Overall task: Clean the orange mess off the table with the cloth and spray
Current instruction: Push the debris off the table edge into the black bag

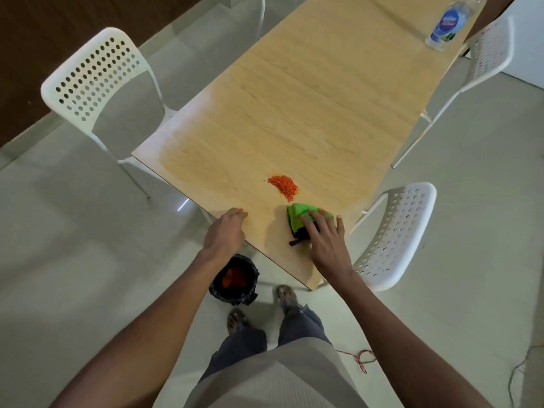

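An orange granular mess lies on the light wooden table near its front end. Just right of and below it sits a bunched green cloth with a dark edge. My right hand lies on top of the cloth, fingers spread and fairly straight, pressing it to the table. My left hand rests at the table's front-left edge, fingers curled over the rim, holding nothing else. A clear bottle with a blue label stands at the far right end of the table.
A small bin lined with a black bag stands on the floor below the table edge, with orange material inside. White perforated chairs stand at the left, right front and far right. My feet are beside the bin.
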